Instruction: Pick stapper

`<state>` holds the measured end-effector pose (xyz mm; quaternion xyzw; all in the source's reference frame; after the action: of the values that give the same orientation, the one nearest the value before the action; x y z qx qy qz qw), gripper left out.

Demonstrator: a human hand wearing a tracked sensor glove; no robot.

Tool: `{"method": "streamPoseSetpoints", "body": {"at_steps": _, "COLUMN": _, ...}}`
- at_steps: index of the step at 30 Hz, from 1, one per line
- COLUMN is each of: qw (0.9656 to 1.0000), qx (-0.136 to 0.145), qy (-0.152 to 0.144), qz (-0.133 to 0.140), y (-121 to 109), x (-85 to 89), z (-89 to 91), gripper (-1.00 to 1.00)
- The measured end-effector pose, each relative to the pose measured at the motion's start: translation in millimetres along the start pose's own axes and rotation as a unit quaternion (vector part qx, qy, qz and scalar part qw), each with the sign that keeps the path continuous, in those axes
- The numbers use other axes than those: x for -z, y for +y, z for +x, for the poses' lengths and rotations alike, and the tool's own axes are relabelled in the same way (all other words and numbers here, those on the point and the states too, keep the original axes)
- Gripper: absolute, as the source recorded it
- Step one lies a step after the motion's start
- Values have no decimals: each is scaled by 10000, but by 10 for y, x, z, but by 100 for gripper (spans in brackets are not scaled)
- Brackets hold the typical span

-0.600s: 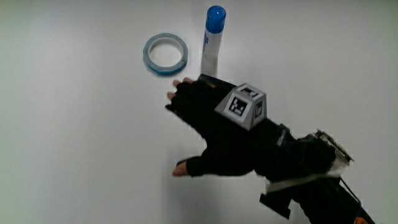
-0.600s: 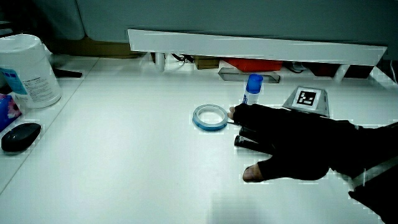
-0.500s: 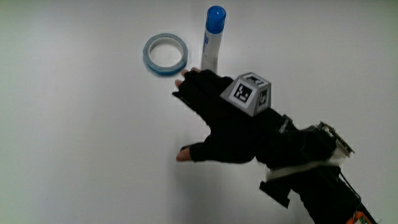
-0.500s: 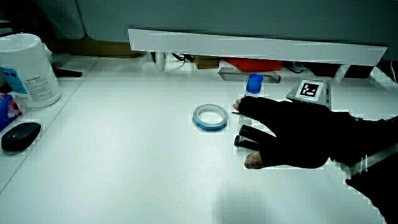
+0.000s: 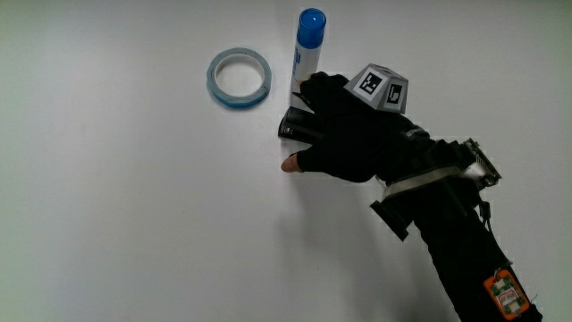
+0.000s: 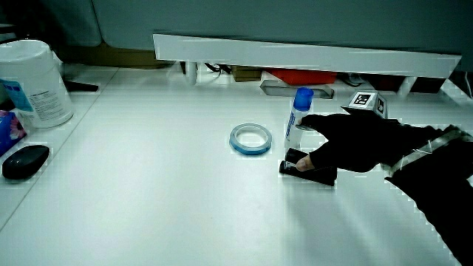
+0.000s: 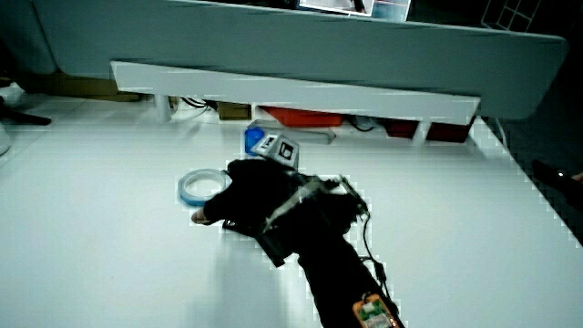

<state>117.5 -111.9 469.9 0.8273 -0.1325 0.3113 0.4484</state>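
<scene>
The stapler [image 5: 290, 125] is a small black bar lying on the white table [image 5: 134, 224], next to the foot of the glue stick. Only its end pokes out from under the hand in the main view; in a side view the stapler [image 6: 306, 173] shows more of its length. The gloved hand [image 5: 344, 134] lies over it, fingers curled around it and the thumb pressed on its near end. In both side views the hand [image 6: 355, 140] [image 7: 255, 200] rests low on the table, the patterned cube [image 5: 382, 88] on its back.
A glue stick [image 5: 307, 49] with a blue cap stands beside the hand's fingers. A blue tape ring [image 5: 238, 77] lies beside the stick. A white canister [image 6: 33, 85] and a black mouse [image 6: 24, 161] sit at the table's edge. The low partition [image 6: 295, 55] borders the table.
The hand has moved away from the person toward the glue stick. Its fingers, spread flat before, have curled down around the stapler.
</scene>
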Motion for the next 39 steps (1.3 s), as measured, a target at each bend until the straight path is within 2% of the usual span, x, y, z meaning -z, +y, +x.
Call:
{"method": "streamPoseSetpoints", "body": {"at_steps": 4, "qw": 9996, "qx": 274, "qy": 111, "qz": -11, "y": 97, "x": -2, "z": 162, "gripper": 0}}
{"method": "streamPoseSetpoints", "body": {"at_steps": 9, "qw": 9987, "qx": 487, "qy": 174, "qz": 15, "y": 209, "x": 32, "z": 315, "gripper": 0}}
{"method": "streamPoseSetpoints", "body": {"at_steps": 16, "qw": 9979, "qx": 625, "qy": 108, "qz": 114, "y": 308, "x": 99, "z": 418, "gripper": 0}}
{"method": "streamPoseSetpoints", "body": {"at_steps": 19, "qw": 9980, "qx": 574, "qy": 83, "qz": 238, "y": 308, "x": 110, "z": 431, "gripper": 0}}
{"method": "streamPoseSetpoints", "body": {"at_steps": 20, "qw": 9977, "qx": 575, "qy": 106, "qz": 337, "y": 298, "x": 107, "z": 431, "gripper": 5}}
{"method": "streamPoseSetpoints", "body": {"at_steps": 22, "qw": 9977, "qx": 555, "qy": 164, "qz": 339, "y": 298, "x": 106, "z": 437, "gripper": 14}}
{"method": "streamPoseSetpoints", "body": {"at_steps": 25, "qw": 9975, "qx": 400, "qy": 159, "qz": 565, "y": 275, "x": 91, "z": 423, "gripper": 27}}
{"method": "streamPoseSetpoints", "body": {"at_steps": 30, "qw": 9965, "qx": 277, "qy": 218, "qz": 759, "y": 276, "x": 93, "z": 424, "gripper": 50}}
{"method": "streamPoseSetpoints", "body": {"at_steps": 39, "qw": 9953, "qx": 192, "qy": 134, "qz": 936, "y": 285, "x": 105, "z": 413, "gripper": 91}}
